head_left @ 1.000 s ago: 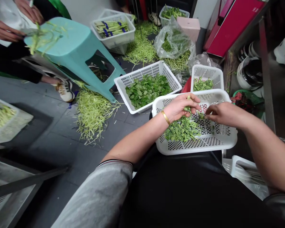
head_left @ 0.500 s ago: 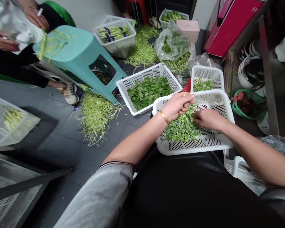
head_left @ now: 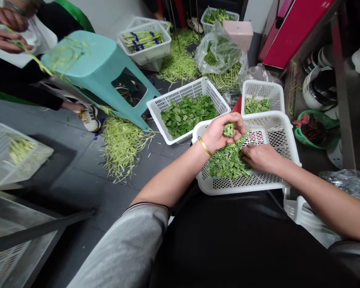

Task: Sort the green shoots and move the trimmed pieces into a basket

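Observation:
A white perforated plastic basket (head_left: pixel 273 181) rests on my lap, with a heap of curly leafy greens (head_left: pixel 225 164) in its left half. My left hand (head_left: pixel 223 132), a gold bracelet at its wrist, is above the heap, palm turned up. Its fingers curl around a small bunch of greens (head_left: pixel 229 129). Over the right side of the heap, my right hand (head_left: pixel 259 157) has its fingers pinched together and pointing down into the greens. Whatever lies between those fingertips is hidden.
Ahead stand a basket of broad green leaves (head_left: pixel 165 136) and a smaller white basket (head_left: pixel 264 90) of greens. A turquoise stool (head_left: pixel 87 60) is at left, beside a stringy peelings pile (head_left: pixel 120 148). Another person's hands (head_left: pixel 6 36) hold a stalk. A green colander (head_left: pixel 306 140) sits at right.
My left hand has turned its palm up, showing the bunch of greens in it. My right hand has shifted slightly down and left at the heap. The other person's hands have moved up.

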The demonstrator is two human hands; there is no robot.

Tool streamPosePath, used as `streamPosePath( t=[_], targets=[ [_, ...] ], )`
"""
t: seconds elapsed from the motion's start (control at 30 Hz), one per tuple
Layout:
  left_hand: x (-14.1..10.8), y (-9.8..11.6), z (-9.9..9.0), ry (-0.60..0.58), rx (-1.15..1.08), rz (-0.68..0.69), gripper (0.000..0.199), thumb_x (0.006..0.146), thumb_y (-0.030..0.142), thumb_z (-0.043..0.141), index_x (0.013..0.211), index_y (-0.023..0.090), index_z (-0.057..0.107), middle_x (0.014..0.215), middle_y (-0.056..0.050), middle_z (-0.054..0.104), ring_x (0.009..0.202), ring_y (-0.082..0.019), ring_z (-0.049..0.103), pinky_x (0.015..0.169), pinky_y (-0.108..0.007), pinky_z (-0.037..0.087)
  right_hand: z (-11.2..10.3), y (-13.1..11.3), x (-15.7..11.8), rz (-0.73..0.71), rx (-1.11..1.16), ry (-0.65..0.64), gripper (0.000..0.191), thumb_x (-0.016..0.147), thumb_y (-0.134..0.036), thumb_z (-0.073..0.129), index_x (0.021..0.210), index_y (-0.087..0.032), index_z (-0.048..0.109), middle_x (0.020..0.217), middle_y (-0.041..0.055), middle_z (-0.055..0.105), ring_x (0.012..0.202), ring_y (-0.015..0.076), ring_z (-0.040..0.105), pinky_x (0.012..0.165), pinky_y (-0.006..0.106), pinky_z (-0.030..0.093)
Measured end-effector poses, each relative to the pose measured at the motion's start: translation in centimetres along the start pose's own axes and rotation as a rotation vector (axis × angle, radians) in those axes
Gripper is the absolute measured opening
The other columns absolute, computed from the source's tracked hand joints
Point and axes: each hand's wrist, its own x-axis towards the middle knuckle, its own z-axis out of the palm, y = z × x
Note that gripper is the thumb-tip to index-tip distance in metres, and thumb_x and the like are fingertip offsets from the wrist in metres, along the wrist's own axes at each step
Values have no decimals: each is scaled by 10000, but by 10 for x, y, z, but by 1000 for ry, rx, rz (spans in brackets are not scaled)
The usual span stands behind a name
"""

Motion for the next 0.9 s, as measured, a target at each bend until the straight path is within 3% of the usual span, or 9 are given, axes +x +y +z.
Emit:
streamPosePath(
  t=[0.1, 0.23, 0.33, 0.47, 0.53, 0.6, 0.7, 0.83, 0.9],
  targets=[
    [-4, -2, 3, -1, 67, -2, 233, 1009, 234, 662, 798, 175, 583, 654, 17, 665, 438, -32, 488, 396, -173, 206, -9, 15, -4, 48, 196, 140, 227, 1054, -268, 577, 1047, -164, 779, 1023, 143, 831, 870, 259, 760, 688, 333, 443],
    [-6, -7, 15, 7, 176, -38, 350, 981, 284, 851, 819, 183, 557, 607, 78, 593, 409, 14, 420, 414, -144, 180, -24, 34, -15, 43, 742, 393, 340, 1040, -511, 665, 870, -219, 703, 759, 50, 756, 668, 205, 695, 657, 319, 495],
    [-3, -7, 18, 52, 141, -70, 385, 1013, 262, 825, 805, 192, 509, 554, 109, 513, 380, 25, 362, 416, -131, 156, -23, 31, -17, 75, 902, 424, 442, 1054, -618, 649, 868, -221, 704, 701, 40, 730, 622, 199, 678, 631, 316, 516],
    [1, -3, 12, 121, -70, -89, 363, 1090, 242, 692, 797, 198, 481, 538, 103, 485, 356, 4, 353, 396, -139, 152, -11, 14, -8, 180, 372, 170, 346, 1085, -460, 651, 946, -181, 801, 901, 127, 827, 854, 268, 783, 741, 337, 542],
    [2, -1, 9, 124, -126, -104, 373, 1114, 234, 608, 769, 197, 471, 544, 76, 517, 375, -28, 449, 385, -149, 192, -7, 6, -2, 174, 71, -32, 306, 1079, -353, 630, 993, -145, 838, 1016, 186, 846, 970, 312, 801, 758, 349, 529],
    [2, -2, 7, 111, -101, -123, 355, 1092, 223, 624, 763, 186, 497, 569, 43, 581, 434, -64, 578, 388, -153, 244, -9, 4, -1, 153, -23, -124, 347, 1092, -276, 543, 1053, -122, 851, 1070, 215, 845, 997, 323, 802, 749, 356, 509],
    [1, -6, 7, 68, 10, -166, 283, 1025, 248, 767, 835, 165, 575, 603, 22, 647, 465, -87, 641, 393, -150, 264, -22, 15, -8, 141, 80, 29, 333, 1076, -297, 536, 1045, -169, 843, 1023, 167, 847, 920, 305, 782, 729, 360, 471],
    [0, -11, 13, -1, 74, -204, 372, 991, 301, 852, 812, 172, 553, 606, 35, 628, 395, -34, 524, 391, -139, 189, -34, 33, -21, 51, 318, 379, 287, 1058, -397, 596, 900, -230, 768, 851, 94, 795, 765, 263, 718, 688, 362, 437],
    [-1, -10, 15, 0, 54, -183, 405, 992, 258, 850, 773, 175, 520, 584, 63, 569, 380, -10, 463, 397, -136, 159, -30, 35, -24, -3, 429, 457, 339, 1082, -443, 583, 857, -236, 729, 804, 78, 768, 727, 243, 702, 681, 358, 444]
  ],
)
